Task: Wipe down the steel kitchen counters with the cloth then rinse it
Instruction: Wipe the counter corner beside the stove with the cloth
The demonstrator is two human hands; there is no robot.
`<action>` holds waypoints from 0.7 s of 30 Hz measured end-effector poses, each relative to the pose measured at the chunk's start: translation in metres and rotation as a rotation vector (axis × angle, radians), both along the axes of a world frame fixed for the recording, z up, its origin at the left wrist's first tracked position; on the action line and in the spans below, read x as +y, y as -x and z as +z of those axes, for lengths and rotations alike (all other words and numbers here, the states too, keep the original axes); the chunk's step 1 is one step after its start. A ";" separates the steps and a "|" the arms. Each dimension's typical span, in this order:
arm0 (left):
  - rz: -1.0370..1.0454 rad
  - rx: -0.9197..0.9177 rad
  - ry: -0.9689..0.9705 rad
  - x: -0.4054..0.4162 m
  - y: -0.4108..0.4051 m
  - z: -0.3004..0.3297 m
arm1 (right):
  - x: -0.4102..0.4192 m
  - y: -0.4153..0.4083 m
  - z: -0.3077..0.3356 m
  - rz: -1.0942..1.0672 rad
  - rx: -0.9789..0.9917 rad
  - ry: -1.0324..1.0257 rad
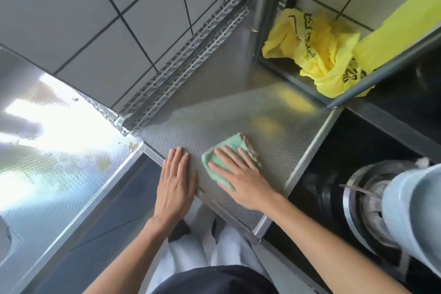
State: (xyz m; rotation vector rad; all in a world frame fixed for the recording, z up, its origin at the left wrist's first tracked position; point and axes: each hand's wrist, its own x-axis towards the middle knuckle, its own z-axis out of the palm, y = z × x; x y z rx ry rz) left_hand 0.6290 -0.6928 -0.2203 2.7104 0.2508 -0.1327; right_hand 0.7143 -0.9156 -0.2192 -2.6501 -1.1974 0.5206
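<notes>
— Green cloth (226, 159), folded, terry: where is it logged?

— Under the right hand (241, 178). Fingers (225, 154) straight and spread apart, pressing flat on the cloth, which lies on the dimpled steel table (274, 112) near its front edge.

— Left hand (176, 176)?

— Palm down just beside the cloth, not touching it. Fingers straight and close together, resting at the table's front corner, holding nothing.

— Surroundings, outward?

— Yellow printed bag (315, 55), crumpled, on a steel shelf (293, 79) behind the table. Grey tiled wall (107, 19) to the rear. Second steel surface (59, 138) at left, glaring with reflected light. Round metal burner (362, 198) in a dark recess at right, part hidden by a pale blue container (415, 210).
</notes>
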 end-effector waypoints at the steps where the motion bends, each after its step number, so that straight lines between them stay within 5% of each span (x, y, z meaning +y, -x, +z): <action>1: 0.022 0.005 -0.007 0.006 -0.005 0.000 | -0.020 0.005 -0.001 0.055 0.002 0.019; 6: 0.002 0.024 -0.072 0.028 -0.020 -0.004 | -0.054 -0.068 0.002 -0.181 -0.047 0.096; 11: -0.025 0.006 -0.184 0.032 -0.018 -0.016 | 0.053 -0.149 0.001 -0.518 -0.054 0.115; 16: -0.057 0.014 -0.162 0.028 -0.024 -0.011 | 0.133 -0.117 -0.001 -0.194 -0.049 0.080; 21: -0.080 0.050 0.024 0.034 -0.019 0.010 | 0.098 -0.027 0.006 -0.103 -0.006 -0.006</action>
